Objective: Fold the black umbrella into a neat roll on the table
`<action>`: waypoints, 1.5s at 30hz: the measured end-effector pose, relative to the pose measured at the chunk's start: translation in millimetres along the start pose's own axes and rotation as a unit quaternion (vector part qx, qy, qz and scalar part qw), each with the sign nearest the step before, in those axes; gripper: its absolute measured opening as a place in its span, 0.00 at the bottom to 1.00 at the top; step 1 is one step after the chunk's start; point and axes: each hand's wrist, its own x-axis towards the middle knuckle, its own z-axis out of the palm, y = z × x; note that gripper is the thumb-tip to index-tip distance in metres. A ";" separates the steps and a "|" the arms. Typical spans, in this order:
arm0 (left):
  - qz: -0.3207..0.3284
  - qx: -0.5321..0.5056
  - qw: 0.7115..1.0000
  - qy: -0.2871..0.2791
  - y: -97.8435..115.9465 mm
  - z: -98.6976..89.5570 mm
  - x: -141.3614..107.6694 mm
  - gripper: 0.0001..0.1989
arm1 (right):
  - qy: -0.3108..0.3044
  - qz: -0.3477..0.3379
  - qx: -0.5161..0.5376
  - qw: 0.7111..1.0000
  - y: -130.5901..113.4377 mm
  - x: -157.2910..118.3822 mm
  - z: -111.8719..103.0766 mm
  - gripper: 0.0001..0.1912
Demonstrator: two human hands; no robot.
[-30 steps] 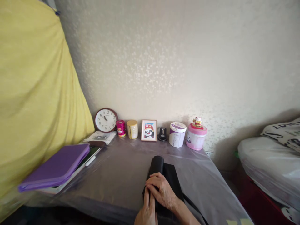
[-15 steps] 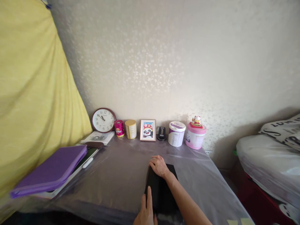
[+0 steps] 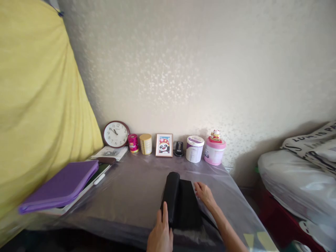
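Observation:
A black roll-up case lies on the table with its left side rolled into a thick tube and a flat flap spread to the right. My left hand is wrapped around the near left end of the tube, forefinger stretched along it. At the flap's far right edge is my right hand, fingers loosely bent, with nothing visible between them. Whether its fingertips touch the edge I cannot tell. A thin black strap runs from the flap's right side and passes beneath my right forearm.
Along the wall stand a clock, a pink can, a yellow-lidded tin, a panda picture frame, a small black stand and two tubs. A purple folder lies left; a bagged bundle sits right.
My right hand has come off the case and moved right to the flap's edge. The rolled tube and flap now show uncovered. My left hand stays at the near end.

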 end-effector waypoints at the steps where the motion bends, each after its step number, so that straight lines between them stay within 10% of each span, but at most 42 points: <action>1: -0.001 0.004 1.000 0.000 0.5 -0.8 -1.0 0.33 | -0.026 0.016 0.027 0.999 -0.9 -6.8 -0.9 0.20; 5: 0.004 0.008 1.000 0.011 0.4 -0.4 -1.8 0.33 | -0.076 0.050 0.074 0.993 -10.2 -25.3 -1.5 0.20; 11: 0.010 0.005 1.000 0.023 -1.5 3.0 -0.4 0.34 | 0.018 0.003 -0.051 0.999 -7.0 -31.4 -1.3 0.18; 23: 0.002 0.008 1.000 0.020 -2.2 4.2 -1.0 0.34 | -0.012 0.019 0.095 0.995 -16.7 -27.4 11.8 0.16; 35: -0.008 0.007 1.000 -0.001 -0.1 -0.5 1.7 0.36 | -0.036 -0.018 0.155 0.987 -91.0 -11.0 46.2 0.18; 45: 0.010 -0.019 1.000 0.004 -9.1 5.1 7.4 0.34 | -0.088 -0.079 0.059 0.991 -101.5 -16.6 64.0 0.15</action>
